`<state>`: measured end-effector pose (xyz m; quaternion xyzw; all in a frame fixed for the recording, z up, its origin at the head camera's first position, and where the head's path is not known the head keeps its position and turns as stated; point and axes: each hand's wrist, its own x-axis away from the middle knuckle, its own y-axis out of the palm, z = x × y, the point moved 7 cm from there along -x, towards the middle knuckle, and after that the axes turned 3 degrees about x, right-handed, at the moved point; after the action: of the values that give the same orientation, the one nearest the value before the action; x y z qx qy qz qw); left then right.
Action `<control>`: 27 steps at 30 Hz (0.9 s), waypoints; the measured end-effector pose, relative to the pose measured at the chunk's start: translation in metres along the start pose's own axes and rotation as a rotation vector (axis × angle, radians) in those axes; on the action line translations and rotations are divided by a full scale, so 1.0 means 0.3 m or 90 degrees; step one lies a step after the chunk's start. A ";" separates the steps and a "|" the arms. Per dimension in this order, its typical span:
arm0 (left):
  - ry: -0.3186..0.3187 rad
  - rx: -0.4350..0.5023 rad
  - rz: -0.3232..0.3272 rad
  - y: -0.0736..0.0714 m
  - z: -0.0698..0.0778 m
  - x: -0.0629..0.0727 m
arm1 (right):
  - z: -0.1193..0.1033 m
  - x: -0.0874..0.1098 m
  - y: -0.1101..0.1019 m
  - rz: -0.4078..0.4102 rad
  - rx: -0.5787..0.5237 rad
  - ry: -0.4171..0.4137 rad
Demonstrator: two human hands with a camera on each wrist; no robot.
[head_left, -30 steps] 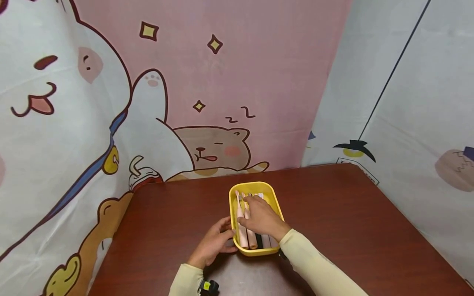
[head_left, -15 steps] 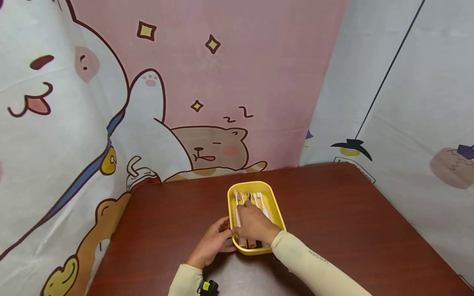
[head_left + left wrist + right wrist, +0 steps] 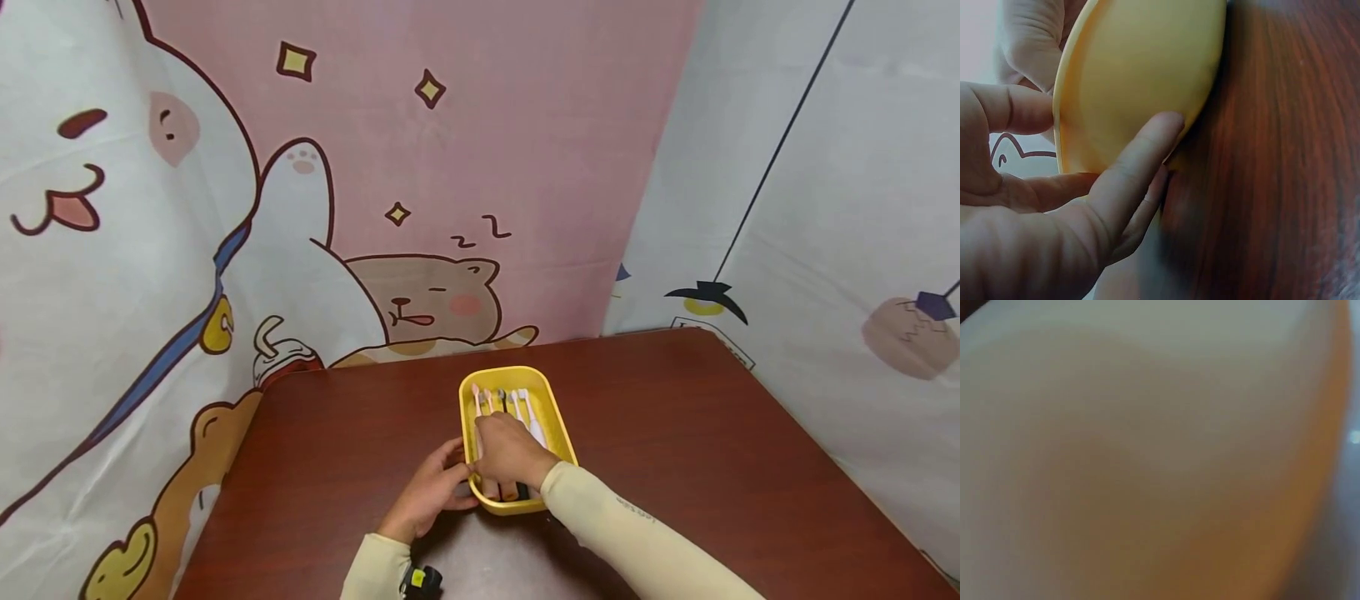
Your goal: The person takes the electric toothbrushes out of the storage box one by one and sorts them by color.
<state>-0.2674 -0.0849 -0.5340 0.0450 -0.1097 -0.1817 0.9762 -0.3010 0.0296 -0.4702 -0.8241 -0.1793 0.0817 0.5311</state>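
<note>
A yellow tray [image 3: 553,421] on the table holds several electric toothbrushes lying side by side, heads toward the far end. They include a pink toothbrush [image 3: 477,401] at the left, a dark-headed toothbrush [image 3: 502,397] in the middle and a white toothbrush [image 3: 536,429] at the right. My right hand [image 3: 512,452] reaches into the tray, fingers curled over the handles on the left side; it grips a toothbrush handle, mostly hidden beneath it. Outside the tray, my left hand [image 3: 429,492] touches the left wall and rim with its fingertips. Only blur shows in the right wrist view.
The brown wooden table [image 3: 660,433] extends on both sides of the tray. Behind it hangs a pink and white cartoon-printed cloth [image 3: 525,167], which also covers the left and right sides.
My right hand has drawn back slightly toward the near left, its fingers now curled down onto the handles, and the white toothbrush shows more. My left hand stays at the tray's wall.
</note>
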 end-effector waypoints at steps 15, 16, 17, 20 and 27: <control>0.001 0.016 -0.012 0.008 0.008 0.006 | 0.004 0.002 -0.015 0.006 -0.035 0.017; 0.001 0.015 -0.013 0.009 0.010 0.007 | 0.005 0.003 -0.018 0.008 -0.042 0.020; 0.000 0.013 -0.013 0.008 0.011 0.009 | 0.005 0.003 -0.020 0.008 -0.048 0.026; 0.003 0.010 -0.014 0.008 0.014 0.011 | 0.007 0.001 -0.024 0.011 -0.065 0.042; 0.013 0.005 -0.018 0.013 0.012 0.015 | 0.002 -0.009 -0.006 0.033 -0.010 0.040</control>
<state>-0.2629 -0.0831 -0.5292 0.0524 -0.0999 -0.1948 0.9743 -0.3041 0.0297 -0.4690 -0.8348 -0.1414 0.0680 0.5277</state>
